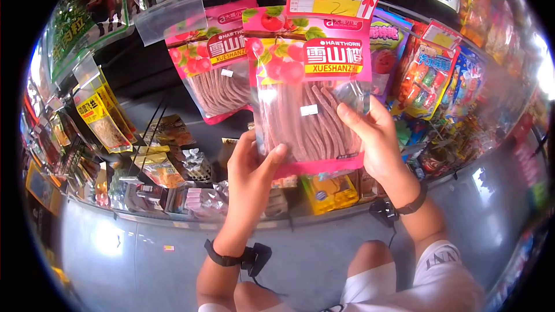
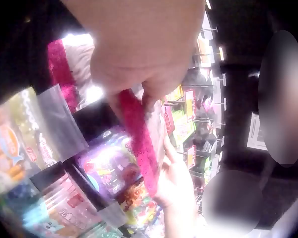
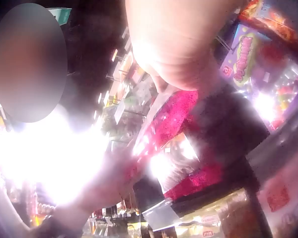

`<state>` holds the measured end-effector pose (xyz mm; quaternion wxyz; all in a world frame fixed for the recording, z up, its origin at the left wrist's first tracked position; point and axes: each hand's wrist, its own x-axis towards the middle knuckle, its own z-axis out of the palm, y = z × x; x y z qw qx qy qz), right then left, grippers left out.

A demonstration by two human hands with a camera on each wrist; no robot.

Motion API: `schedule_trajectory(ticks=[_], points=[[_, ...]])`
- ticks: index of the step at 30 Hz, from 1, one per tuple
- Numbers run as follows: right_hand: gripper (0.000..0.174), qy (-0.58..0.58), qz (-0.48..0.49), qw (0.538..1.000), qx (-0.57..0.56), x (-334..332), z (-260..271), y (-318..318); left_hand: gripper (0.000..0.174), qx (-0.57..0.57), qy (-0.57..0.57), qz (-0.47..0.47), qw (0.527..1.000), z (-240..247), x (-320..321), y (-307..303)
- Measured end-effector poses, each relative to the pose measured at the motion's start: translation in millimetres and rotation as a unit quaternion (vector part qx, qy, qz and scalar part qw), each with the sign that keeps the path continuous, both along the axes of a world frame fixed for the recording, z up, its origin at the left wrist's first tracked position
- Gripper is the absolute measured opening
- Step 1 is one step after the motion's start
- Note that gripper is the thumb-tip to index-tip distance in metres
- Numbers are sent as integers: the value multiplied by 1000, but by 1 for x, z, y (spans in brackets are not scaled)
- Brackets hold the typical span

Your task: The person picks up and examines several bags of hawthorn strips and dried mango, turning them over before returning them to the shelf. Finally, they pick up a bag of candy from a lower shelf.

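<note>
A pink, clear-windowed bag of hawthorn strips (image 1: 309, 121) faces the head camera, tilted slightly. My left hand (image 1: 251, 167) grips its lower left corner, thumb in front and fingers behind. At the right edge my right hand (image 1: 376, 138) holds it, thumb lying across the window. A white sticker (image 1: 309, 110) is on the bag's front. Just behind and left hangs a second, matching bag (image 1: 214, 75). Above the held bag a red-edged price tag (image 1: 329, 1) overlaps its top. Both wrist views show the held bag (image 2: 137, 141) edge-on between the hands.
Purple candy bags (image 1: 384, 52) and a red candy bag (image 1: 428, 75) hang to the right. Yellow packets (image 1: 104, 115) hang at the left on hooks. Below, a low shelf carries boxes and a yellow packet (image 1: 329, 192). Grey floor (image 1: 167, 271) lies in front.
</note>
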<state>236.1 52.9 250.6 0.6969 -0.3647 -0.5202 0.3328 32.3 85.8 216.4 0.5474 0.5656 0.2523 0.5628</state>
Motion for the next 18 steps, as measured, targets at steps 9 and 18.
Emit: schedule_trajectory(ticks=[9,18], points=[[37,4,27,999,-21,20,-4,47,23,79,83,27,993,-8,13,53],[33,-69,-14,997,7,39,-5,78,26,218,156,172,948,-7,37,108]])
